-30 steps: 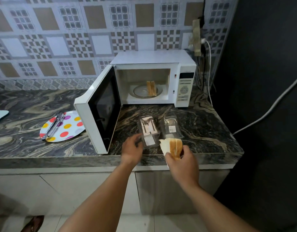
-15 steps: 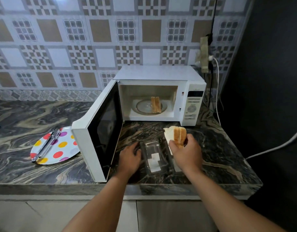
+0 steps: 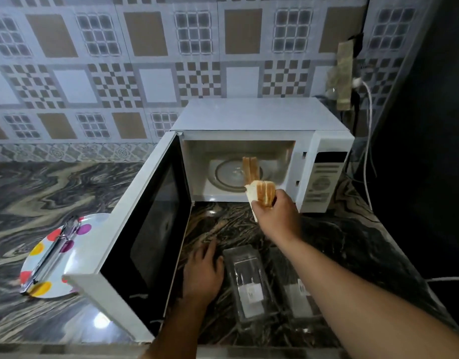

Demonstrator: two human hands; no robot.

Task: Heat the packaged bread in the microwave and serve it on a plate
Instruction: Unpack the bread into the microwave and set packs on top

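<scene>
My right hand (image 3: pixel 276 213) grips a stack of bread slices (image 3: pixel 263 194) right at the mouth of the white microwave (image 3: pixel 251 117). Its door (image 3: pixel 135 229) swings wide open to the left. Other bread slices (image 3: pixel 249 168) stand upright on the glass turntable (image 3: pixel 225 174) inside. My left hand (image 3: pixel 202 273) rests flat on the marble counter, fingers spread, beside an empty clear plastic package (image 3: pixel 246 283). A second clear package (image 3: pixel 298 296) lies to its right, partly under my right forearm. A polka-dot plate (image 3: pixel 75 252) sits left of the door.
Metal tongs (image 3: pixel 49 257) lie across the plate. A power strip (image 3: pixel 343 76) with white cables hangs on the tiled wall right of the microwave. A dark wall closes the right side. The counter's front edge runs along the bottom.
My right hand has carried the bread forward from the counter's front edge up to the microwave opening. My left hand settled on the counter beside the package. The camera moved closer.
</scene>
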